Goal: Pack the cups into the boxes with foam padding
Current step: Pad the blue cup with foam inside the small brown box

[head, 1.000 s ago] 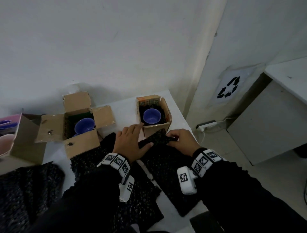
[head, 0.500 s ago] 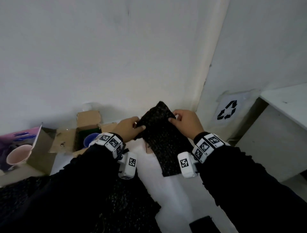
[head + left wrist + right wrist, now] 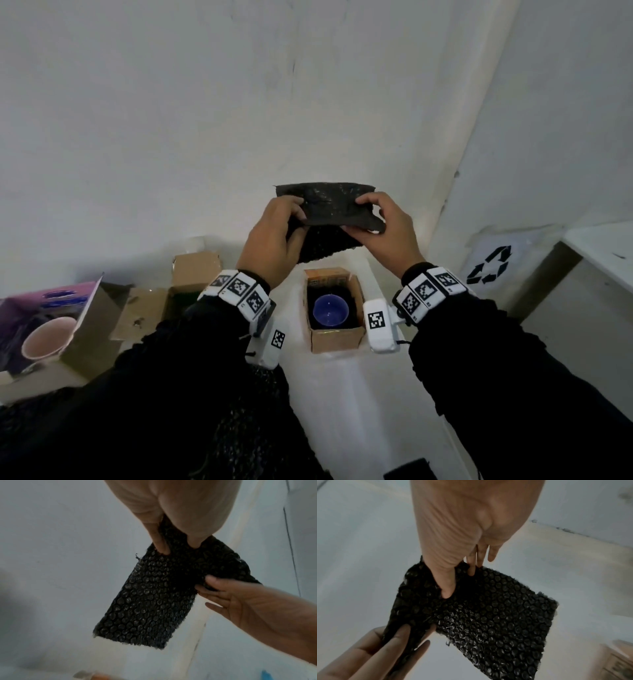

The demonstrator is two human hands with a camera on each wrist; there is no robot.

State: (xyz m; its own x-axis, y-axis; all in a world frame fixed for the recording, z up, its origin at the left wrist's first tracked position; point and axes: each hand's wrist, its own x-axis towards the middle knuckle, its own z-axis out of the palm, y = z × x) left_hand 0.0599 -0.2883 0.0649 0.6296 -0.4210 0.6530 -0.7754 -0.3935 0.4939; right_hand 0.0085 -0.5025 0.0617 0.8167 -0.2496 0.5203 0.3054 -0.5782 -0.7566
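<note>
Both hands hold a black bubble-wrap padding sheet (image 3: 329,209) up in the air, folded over on itself. My left hand (image 3: 277,236) pinches its left side and my right hand (image 3: 383,229) pinches its right side. The sheet (image 3: 154,601) hangs down in the left wrist view, and the same sheet (image 3: 488,612) shows in the right wrist view. Below the hands a small cardboard box (image 3: 337,337) stands open with a blue cup (image 3: 330,311) inside, dark padding around it. A second open box (image 3: 195,270) sits to the left, mostly hidden by my left arm.
A purple-printed box (image 3: 82,329) holding a pink cup (image 3: 46,337) lies at the far left. More black padding sheets (image 3: 253,421) lie on the white table (image 3: 352,394) under my arms. The table's right edge drops off near a wall with a recycling sign (image 3: 489,265).
Both hands picked the padding sheet off the table, raised it in front of the wall and folded it over. The head view tilted upward.
</note>
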